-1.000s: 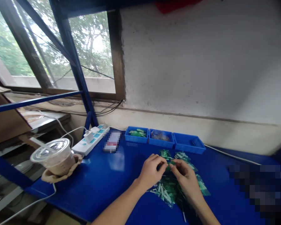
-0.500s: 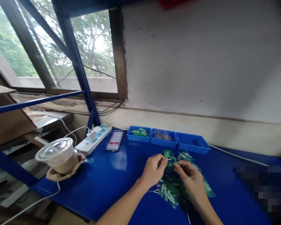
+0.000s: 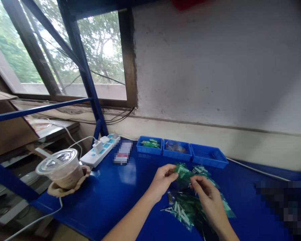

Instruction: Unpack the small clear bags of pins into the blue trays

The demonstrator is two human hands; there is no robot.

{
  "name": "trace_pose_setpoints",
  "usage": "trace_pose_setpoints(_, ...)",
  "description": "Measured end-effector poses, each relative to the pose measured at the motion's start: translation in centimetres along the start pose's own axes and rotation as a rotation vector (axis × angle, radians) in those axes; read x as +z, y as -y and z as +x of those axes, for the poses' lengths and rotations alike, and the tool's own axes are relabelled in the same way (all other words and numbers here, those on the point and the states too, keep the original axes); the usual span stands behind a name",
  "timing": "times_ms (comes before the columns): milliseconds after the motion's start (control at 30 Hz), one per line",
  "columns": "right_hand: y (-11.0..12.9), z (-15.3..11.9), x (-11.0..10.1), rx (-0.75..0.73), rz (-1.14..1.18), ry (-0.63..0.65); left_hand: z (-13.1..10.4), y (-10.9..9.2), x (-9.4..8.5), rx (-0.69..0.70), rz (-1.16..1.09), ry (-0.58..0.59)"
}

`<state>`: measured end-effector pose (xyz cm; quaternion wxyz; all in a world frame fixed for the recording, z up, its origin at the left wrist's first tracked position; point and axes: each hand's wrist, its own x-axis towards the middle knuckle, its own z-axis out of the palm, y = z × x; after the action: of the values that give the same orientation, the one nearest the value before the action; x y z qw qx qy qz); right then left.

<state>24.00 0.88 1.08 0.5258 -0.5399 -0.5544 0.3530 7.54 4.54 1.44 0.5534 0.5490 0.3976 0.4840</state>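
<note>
- Cup [image 3: 61, 172]: clear plastic, round.
- Left hand [image 3: 162, 181]: thumb and fingers pinched on green packet [image 3: 183, 172].
- Green packet: glossy translucent film, slim pale pieces inside; between both hands, over smooth blue worktop [image 3: 102, 197].
- Right hand [image 3: 208, 192]: fingers curled at packet's right edge; grip cannot be told.

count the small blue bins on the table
3, side by side near the wall: left bin, holding green packets; middle bin, next to it; right bin, at the end. None appears hidden.
</note>
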Motion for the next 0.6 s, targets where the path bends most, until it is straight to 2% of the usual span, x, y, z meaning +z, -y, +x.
trace_pose_setpoints(100, -0.5, 0.3, -0.2, 0.061, -0.004, -0.051, -0.4, -0.1, 0.4, 0.148, 0.206, 0.023)
trace_pose_setpoints(233, -0.3, 0.5, -0.5, 0.155, 0.023, -0.003, -1.2, -0.4, 0.8, 0.358, 0.454, 0.072)
trace_pose_setpoints(333, 0.1, 0.5, -0.4, 0.133, 0.039, 0.013, -1.6, -0.7, 0.8, 0.418, 0.599, 0.111)
trace_pose_setpoints(433, 0.1, 0.4, -0.3, 0.034, 0.016, -0.039, -1.6, -0.7, 1.0, 0.316, 0.549, 0.144)
trace_pose_setpoints(500, 0.0, 0.3, -0.2, -0.059, -0.039, -0.063, -1.3, -0.4, 1.0, 0.172, 0.4, 0.134)
trace_pose_setpoints(600, -0.2, 0.2, -0.3, -0.242, -0.181, -0.01, -0.7, 0.1, 0.8, -0.039, 0.134, 0.108)
